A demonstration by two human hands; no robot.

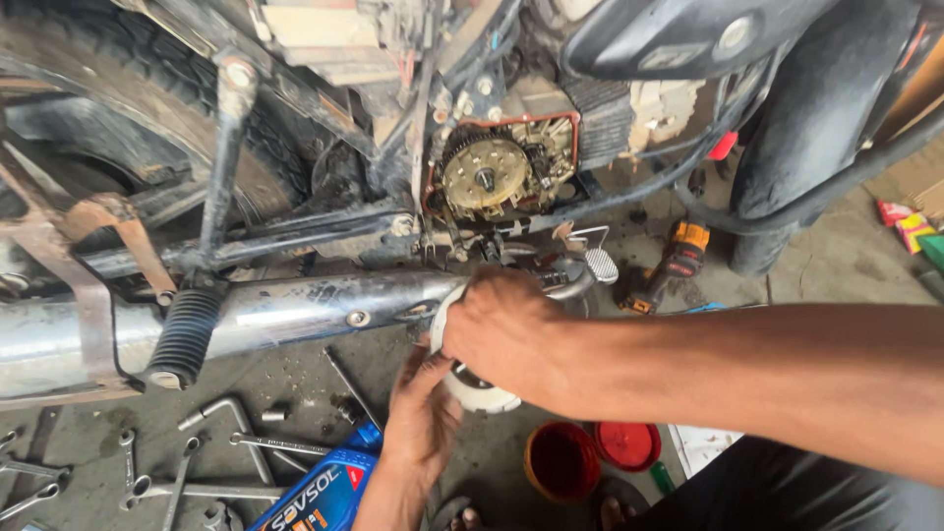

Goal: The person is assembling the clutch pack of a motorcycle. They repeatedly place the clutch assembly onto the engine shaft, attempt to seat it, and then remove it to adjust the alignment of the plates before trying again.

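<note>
1. The right hand comes in from 3 o'clock and is clamped over the top of a round white part held just below the chrome exhaust pipe.
2. The left hand rises from 6 o'clock, fingers spread against the same white part from below, so both hands meet on it at the centre of the view.
3. At 12 o'clock from the hands, the motorcycle engine is open, showing the brass-coloured clutch assembly.
4. A black ribbed footpeg hangs over the pipe at 9 o'clock.
5. Spanners lie scattered on the concrete floor at 8 o'clock.
6. A blue oil bottle lies at 7 o'clock, touching the left wrist.
7. Two red cups stand at 5 o'clock.
8. An orange-and-black power driver lies at 2 o'clock.
</note>
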